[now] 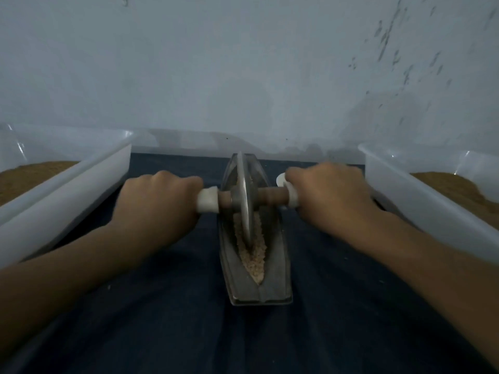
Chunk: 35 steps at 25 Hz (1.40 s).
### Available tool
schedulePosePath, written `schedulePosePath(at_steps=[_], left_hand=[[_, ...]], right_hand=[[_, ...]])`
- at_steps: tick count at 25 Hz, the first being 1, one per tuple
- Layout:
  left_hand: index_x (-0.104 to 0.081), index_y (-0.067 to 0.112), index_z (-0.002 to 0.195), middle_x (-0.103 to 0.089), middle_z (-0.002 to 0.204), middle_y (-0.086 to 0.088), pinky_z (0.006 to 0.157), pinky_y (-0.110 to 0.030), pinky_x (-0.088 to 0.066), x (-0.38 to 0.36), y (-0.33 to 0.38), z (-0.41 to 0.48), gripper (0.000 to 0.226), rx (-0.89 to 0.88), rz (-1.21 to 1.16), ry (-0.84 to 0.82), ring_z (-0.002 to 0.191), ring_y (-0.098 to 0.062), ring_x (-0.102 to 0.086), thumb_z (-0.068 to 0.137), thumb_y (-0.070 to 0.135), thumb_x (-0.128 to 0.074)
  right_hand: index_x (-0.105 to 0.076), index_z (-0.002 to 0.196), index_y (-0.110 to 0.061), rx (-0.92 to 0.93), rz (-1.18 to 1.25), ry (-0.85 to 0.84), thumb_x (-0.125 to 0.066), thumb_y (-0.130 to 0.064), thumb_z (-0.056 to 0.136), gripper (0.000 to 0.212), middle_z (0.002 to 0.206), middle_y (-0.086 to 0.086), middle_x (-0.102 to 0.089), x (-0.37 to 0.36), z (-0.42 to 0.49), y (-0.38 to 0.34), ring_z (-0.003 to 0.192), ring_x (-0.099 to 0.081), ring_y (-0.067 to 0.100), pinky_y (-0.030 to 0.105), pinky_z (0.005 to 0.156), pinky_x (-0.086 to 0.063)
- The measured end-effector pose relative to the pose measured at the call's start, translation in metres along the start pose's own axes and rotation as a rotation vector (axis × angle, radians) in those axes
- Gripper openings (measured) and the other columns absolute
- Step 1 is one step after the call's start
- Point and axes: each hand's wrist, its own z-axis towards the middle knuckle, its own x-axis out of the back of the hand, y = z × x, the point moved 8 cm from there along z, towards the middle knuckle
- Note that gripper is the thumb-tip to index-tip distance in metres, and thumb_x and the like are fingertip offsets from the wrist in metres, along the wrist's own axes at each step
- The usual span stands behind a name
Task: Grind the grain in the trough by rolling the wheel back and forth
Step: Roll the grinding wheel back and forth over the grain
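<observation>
Left hand [159, 197] curled tight round white-wrapped left end of axle [272, 197]; right hand [329, 195] gripping right end same way. Wheel [244, 190] upright between hands, rim down in trough [278, 276], toward far half. Trough's long axis runs near–far, axle crosswise. Hands level, neither nearer wheel. Grain [256, 255] heaped mostly on near side of wheel — next roll likely toward body.
</observation>
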Motion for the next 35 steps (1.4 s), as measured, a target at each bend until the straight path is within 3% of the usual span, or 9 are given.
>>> schedulePosePath(at_steps=[6, 11, 14, 18, 24, 27, 30, 32, 35], left_hand=[[-0.062, 0.023, 0.095, -0.063, 0.085, -0.006, 0.058, -0.033, -0.039, -0.011, 0.007, 0.060, 0.007, 0.104, 0.050, -0.158, 0.076, -0.031, -0.064, 0.090, 0.026, -0.059], [-0.041, 0.029, 0.065, -0.038, 0.047, 0.009, 0.051, -0.015, -0.008, 0.030, 0.005, -0.010, 0.030, -0.097, -0.010, 0.109, 0.040, -0.013, -0.019, 0.059, 0.029, -0.070], [-0.051, 0.025, 0.069, -0.043, 0.054, 0.005, 0.045, -0.019, -0.019, 0.007, 0.007, 0.012, 0.020, -0.009, 0.056, -0.042, 0.042, -0.020, -0.035, 0.069, 0.027, -0.071], [-0.065, 0.026, 0.104, -0.063, 0.096, -0.005, 0.067, -0.036, -0.047, -0.016, 0.005, 0.070, 0.015, 0.136, 0.040, -0.274, 0.088, -0.030, -0.065, 0.093, 0.029, -0.056], [-0.030, 0.029, 0.068, -0.037, 0.049, 0.008, 0.052, -0.018, -0.008, 0.031, 0.011, -0.005, 0.027, -0.122, 0.061, 0.087, 0.037, -0.019, -0.026, 0.063, 0.033, -0.056], [-0.043, 0.027, 0.067, -0.046, 0.053, 0.004, 0.045, -0.021, -0.019, 0.005, 0.005, 0.013, 0.024, 0.017, 0.026, -0.005, 0.042, -0.021, -0.034, 0.071, 0.027, -0.067], [-0.063, 0.025, 0.091, -0.063, 0.083, -0.003, 0.057, -0.033, -0.044, -0.009, 0.007, 0.052, 0.005, 0.152, 0.046, -0.152, 0.073, -0.028, -0.064, 0.090, 0.026, -0.059], [-0.062, 0.024, 0.094, -0.064, 0.087, -0.003, 0.058, -0.033, -0.040, -0.004, 0.010, 0.058, 0.006, 0.095, 0.052, -0.176, 0.079, -0.029, -0.066, 0.091, 0.027, -0.058], [-0.040, 0.029, 0.073, -0.047, 0.059, 0.006, 0.046, -0.024, -0.017, 0.018, 0.020, 0.014, 0.032, -0.098, 0.069, -0.018, 0.046, -0.022, -0.047, 0.069, 0.029, -0.072]], right_hand=[[-0.061, 0.094, -0.026, -0.237, 0.174, -0.310, -0.065, -0.026, 0.089, 0.007, 0.085, -0.001, -0.061, -0.035, 0.028, 0.009, 0.073, -0.056, 0.023, 0.031, 0.060, -0.037], [-0.032, 0.069, -0.032, -0.021, 0.053, 0.113, -0.067, -0.038, 0.054, 0.039, 0.056, -0.016, -0.009, 0.015, -0.023, 0.004, 0.047, -0.004, 0.000, 0.017, 0.050, -0.002], [-0.045, 0.076, -0.031, -0.082, 0.046, -0.062, -0.073, -0.034, 0.071, 0.028, 0.058, -0.013, -0.035, -0.016, 0.003, 0.002, 0.046, -0.033, 0.013, 0.021, 0.046, -0.016], [-0.062, 0.097, -0.027, -0.261, 0.201, -0.343, -0.064, -0.037, 0.091, 0.012, 0.089, -0.001, -0.062, -0.044, 0.038, 0.013, 0.085, -0.063, 0.027, 0.032, 0.064, -0.040], [-0.036, 0.073, -0.032, -0.057, 0.143, 0.154, -0.050, -0.050, 0.069, 0.023, 0.057, -0.018, -0.011, 0.020, -0.038, 0.004, 0.050, -0.008, -0.002, 0.017, 0.049, -0.003], [-0.044, 0.077, -0.032, -0.066, 0.086, -0.045, -0.060, -0.040, 0.077, 0.017, 0.058, -0.014, -0.037, -0.007, -0.003, 0.001, 0.046, -0.039, 0.011, 0.021, 0.045, -0.017], [-0.061, 0.097, -0.022, -0.264, 0.156, -0.294, -0.064, -0.030, 0.092, 0.011, 0.088, 0.001, -0.065, -0.031, 0.036, 0.006, 0.081, -0.065, 0.026, 0.032, 0.058, -0.041], [-0.063, 0.097, -0.023, -0.279, 0.202, -0.357, -0.066, -0.034, 0.092, 0.012, 0.090, 0.001, -0.065, -0.031, 0.026, 0.006, 0.082, -0.065, 0.027, 0.034, 0.063, -0.046], [-0.046, 0.074, -0.029, -0.136, 0.134, -0.018, -0.074, -0.032, 0.066, 0.029, 0.057, -0.014, -0.029, 0.010, -0.025, -0.001, 0.045, -0.032, 0.008, 0.021, 0.040, -0.023]])
